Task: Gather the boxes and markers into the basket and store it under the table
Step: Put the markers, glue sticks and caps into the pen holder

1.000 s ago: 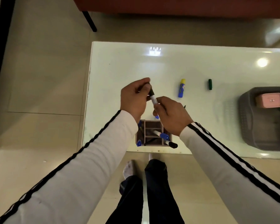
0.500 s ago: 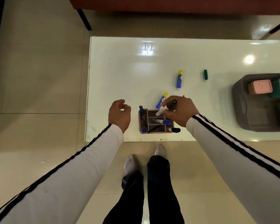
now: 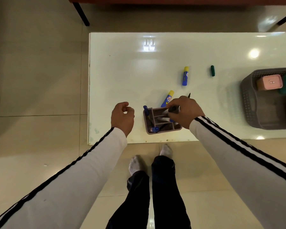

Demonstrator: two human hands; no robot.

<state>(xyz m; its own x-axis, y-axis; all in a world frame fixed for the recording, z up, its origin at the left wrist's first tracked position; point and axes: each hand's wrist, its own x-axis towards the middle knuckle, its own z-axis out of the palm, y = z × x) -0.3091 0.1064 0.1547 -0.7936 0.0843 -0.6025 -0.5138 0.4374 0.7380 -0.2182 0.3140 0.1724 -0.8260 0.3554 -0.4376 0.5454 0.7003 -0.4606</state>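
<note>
My right hand [image 3: 185, 111] grips a black-capped white marker [image 3: 171, 110] and holds it over the brown divided holder [image 3: 149, 128], which stands near the table's front edge with several blue-capped markers in it. My left hand [image 3: 122, 116] hovers just left of the holder, fingers loosely curled and holding nothing. Two blue sticks with yellow caps lie on the table, one [image 3: 168, 98] right behind the holder, the other [image 3: 185, 76] farther back. A small green cap [image 3: 212, 70] lies beyond. The grey basket [image 3: 248, 100] at the right holds a pink box [image 3: 269, 82] and teal boxes.
The white glossy table [image 3: 122, 71] ends at its left edge near my left hand. A thin dark pen tip [image 3: 189, 95] pokes out behind my right hand. My legs and feet stand at the table's front edge. A red piece of furniture on dark legs stands behind the table.
My hands came apart after holding the marker together. The right hand brought the marker down over the holder; the left hand let go and moved left.
</note>
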